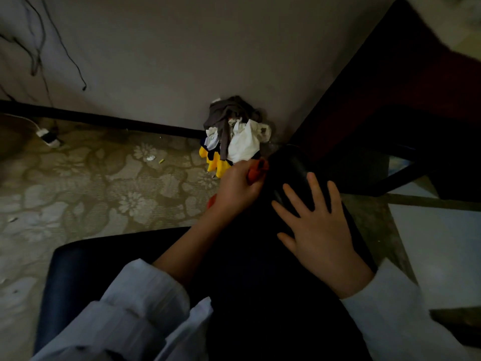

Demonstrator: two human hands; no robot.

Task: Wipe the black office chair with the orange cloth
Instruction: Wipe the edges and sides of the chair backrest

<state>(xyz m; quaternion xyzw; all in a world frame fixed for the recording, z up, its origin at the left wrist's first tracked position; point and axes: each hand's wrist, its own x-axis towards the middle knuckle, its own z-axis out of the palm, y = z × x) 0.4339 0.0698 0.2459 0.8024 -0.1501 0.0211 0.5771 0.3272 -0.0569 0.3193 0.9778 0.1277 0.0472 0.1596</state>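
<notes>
The black office chair (pixel 291 165) fills the lower middle of the head view, its dark padded surface running from my body up toward the wall. My left hand (pixel 238 187) grips the bunched orange cloth (pixel 257 169) against the chair's left edge; most of the cloth is hidden under my fingers. My right hand (pixel 316 225) lies flat on the chair with fingers spread and straight, just right of the cloth.
A pile of clothes (pixel 234 134), grey, white and yellow, lies on the floor by the wall beyond the chair. A dark desk (pixel 390 121) stands at right. A power strip (pixel 49 138) and hanging cables (pixel 39 56) are at far left on the patterned carpet (pixel 104 183).
</notes>
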